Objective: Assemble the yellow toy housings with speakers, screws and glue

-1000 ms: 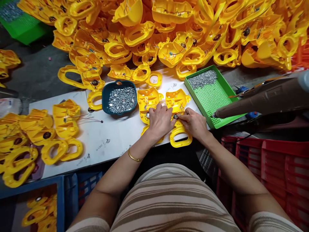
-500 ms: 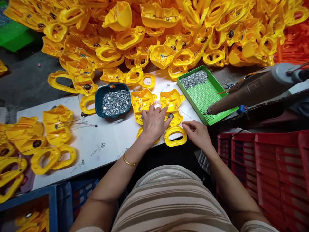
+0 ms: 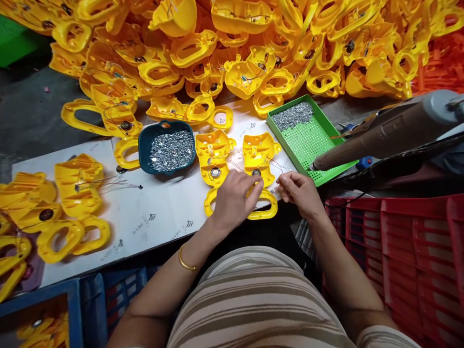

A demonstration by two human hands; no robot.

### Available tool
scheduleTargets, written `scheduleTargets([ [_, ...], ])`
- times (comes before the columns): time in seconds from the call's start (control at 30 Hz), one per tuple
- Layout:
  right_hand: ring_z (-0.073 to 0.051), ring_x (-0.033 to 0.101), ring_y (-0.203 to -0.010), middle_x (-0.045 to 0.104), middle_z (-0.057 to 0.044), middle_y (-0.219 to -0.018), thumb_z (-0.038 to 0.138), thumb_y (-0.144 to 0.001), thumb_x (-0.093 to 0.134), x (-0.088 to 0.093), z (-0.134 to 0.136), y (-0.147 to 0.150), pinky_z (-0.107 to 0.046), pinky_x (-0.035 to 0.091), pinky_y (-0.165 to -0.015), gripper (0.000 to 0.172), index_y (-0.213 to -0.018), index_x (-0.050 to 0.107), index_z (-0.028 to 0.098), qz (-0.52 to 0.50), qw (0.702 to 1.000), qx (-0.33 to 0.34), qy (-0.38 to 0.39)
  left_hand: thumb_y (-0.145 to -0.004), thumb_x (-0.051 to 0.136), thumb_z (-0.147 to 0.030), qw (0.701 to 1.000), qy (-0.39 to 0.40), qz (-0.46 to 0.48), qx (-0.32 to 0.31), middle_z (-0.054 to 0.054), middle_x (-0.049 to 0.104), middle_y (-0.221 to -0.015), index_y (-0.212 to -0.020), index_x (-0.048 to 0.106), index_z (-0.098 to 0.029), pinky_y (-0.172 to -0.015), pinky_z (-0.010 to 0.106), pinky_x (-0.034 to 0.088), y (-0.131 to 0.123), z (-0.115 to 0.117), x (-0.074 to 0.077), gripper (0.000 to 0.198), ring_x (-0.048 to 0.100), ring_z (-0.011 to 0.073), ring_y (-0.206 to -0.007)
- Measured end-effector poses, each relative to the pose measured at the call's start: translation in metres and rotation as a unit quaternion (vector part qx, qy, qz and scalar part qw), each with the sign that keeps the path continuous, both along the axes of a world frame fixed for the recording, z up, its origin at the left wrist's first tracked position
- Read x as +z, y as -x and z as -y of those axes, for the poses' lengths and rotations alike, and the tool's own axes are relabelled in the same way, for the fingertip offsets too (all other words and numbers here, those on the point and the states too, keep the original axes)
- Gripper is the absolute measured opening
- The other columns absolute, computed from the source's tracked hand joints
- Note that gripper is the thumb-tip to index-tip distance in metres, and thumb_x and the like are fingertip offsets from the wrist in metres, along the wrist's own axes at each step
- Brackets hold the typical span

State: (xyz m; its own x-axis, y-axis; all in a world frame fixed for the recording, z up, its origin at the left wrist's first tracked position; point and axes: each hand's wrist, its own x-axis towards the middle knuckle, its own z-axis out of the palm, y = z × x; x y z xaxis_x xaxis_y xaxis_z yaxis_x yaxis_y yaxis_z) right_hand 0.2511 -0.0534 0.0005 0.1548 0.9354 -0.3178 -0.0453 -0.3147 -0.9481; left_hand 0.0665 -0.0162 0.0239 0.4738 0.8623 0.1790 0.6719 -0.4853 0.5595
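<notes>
Two yellow plastic half shells lie side by side before me, hollow side up: a left shell and a right shell. Each has a loop handle, a round metal-centred part and thin wires inside. Over the lower edge of the right shell and its handle is my left hand, fingers bent and drawn together; their grip is partly hidden. Just right of that shell, my right hand pinches a small pale piece at its fingertips. Thin wires from the right shell reach close to these fingers.
A dark teal bin of small metal screws stands left of the shells. At right is a green perforated tray with screws, under a grey-brown cylindrical tool. More yellow shells lie left; a large pile lies behind. Red crates stand right.
My left hand has drawn back toward me and right, uncovering the left shell's round part. The right hand has shifted slightly right and up, with the small pale piece now showing.
</notes>
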Motion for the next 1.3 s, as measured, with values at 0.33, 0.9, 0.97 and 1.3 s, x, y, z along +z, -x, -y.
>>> scheduleTargets([
  [0.33, -0.008, 0.053, -0.046, 0.067, -0.002, -0.068, 0.049, -0.071, 0.075, 0.007, 0.004, 0.02, -0.02, 0.041, -0.042, 0.035, -0.078, 0.07, 0.015, -0.008, 0.999, 0.046, 0.0, -0.088, 0.066, -0.024, 0.993, -0.023, 0.114, -0.007, 0.003, 0.074, -0.075, -0.09, 0.073, -0.015, -0.062, 0.024, 0.047, 0.001, 0.022, -0.02, 0.011, 0.065, 0.0135, -0.064],
  [0.9, -0.01, 0.062, -0.058, 0.067, 0.0, -0.069, 0.035, -0.071, 0.075, 0.004, -0.002, 0.017, -0.018, 0.049, -0.054, 0.021, -0.074, 0.068, 0.016, -0.036, 0.991, 0.123, 0.024, -0.094, 0.056, -0.033, 0.981, -0.178, 0.033, -0.064, 0.003, 0.071, -0.069, -0.084, 0.07, -0.013, -0.059, 0.025, 0.041, 0.011, 0.015, -0.017, 0.026, 0.063, 0.0137, -0.06],
  [0.97, -0.01, 0.063, -0.059, 0.068, 0.0, -0.07, 0.036, -0.07, 0.076, 0.003, -0.001, 0.019, -0.019, 0.05, -0.054, 0.022, -0.077, 0.068, 0.016, -0.046, 0.991, 0.122, 0.032, -0.096, 0.053, -0.031, 0.981, -0.175, 0.021, -0.076, 0.002, 0.07, -0.067, -0.083, 0.069, -0.014, -0.058, 0.025, 0.04, 0.012, 0.015, -0.016, 0.027, 0.061, 0.0132, -0.059],
  [1.3, -0.01, 0.061, -0.057, 0.068, -0.001, -0.065, 0.04, -0.065, 0.081, 0.007, -0.004, 0.003, -0.019, 0.05, -0.054, 0.029, -0.074, 0.07, 0.014, -0.004, 0.977, 0.204, 0.062, -0.095, 0.052, -0.04, 0.983, -0.15, -0.01, -0.104, 0.001, 0.065, -0.06, -0.075, 0.068, -0.016, -0.055, 0.028, 0.036, 0.013, 0.019, -0.022, 0.036, 0.056, 0.0139, -0.056],
])
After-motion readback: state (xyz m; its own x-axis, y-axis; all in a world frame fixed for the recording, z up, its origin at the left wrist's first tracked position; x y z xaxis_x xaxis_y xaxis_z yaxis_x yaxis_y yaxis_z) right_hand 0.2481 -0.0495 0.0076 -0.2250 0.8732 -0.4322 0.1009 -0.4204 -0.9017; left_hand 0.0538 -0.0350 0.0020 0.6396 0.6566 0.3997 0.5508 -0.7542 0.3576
